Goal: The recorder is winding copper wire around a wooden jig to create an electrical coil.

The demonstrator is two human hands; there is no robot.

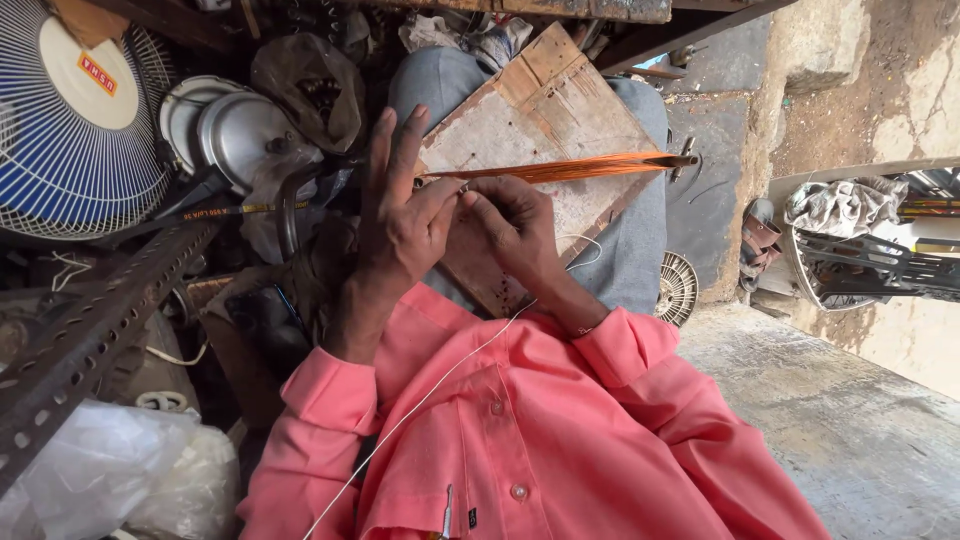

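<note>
Thread, thin and white, runs up across my pink shirt toward my hands, which meet just past my chest over the wooden board resting on my lap. My right hand is curled nearly closed, fingertips pinched together at the near end of the copper wire bundle; what exactly sits between the fingertips is too small for me to tell. My left hand stands beside it, touching it at the thumb side, with the thumb and forefinger bent in to the same pinch point while the other fingers stick up straight and spread, holding nothing. From that pinch point the bundle lies away to my right, its long axis running across the board, nearly level, out to a metal pin at the board's far edge. Both hands sit at the bundle's near end, the right one slightly nearer along it. Farther off, to my left, lie a perforated metal angle bar and a blue fan guard.
</note>
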